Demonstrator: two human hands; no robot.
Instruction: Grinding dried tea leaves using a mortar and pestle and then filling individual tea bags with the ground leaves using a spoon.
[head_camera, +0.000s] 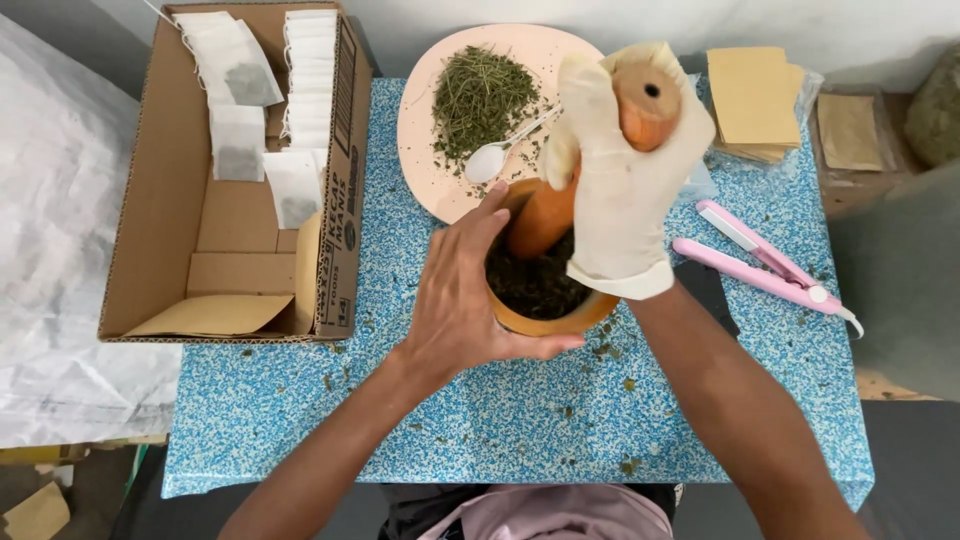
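wooden pestle (560, 190) in gloved right hand (625, 180); left hand (465, 290) steadies mortar (545, 320).

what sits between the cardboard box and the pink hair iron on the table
In the head view, the wooden mortar of dark crushed herbs sits there, the bare left hand steadying it and the gloved right hand holding the pestle in it.

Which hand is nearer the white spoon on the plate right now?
Right. The gloved right hand grips the pestle just beside the spoon; the bare left hand holds the mortar lower down, farther away.
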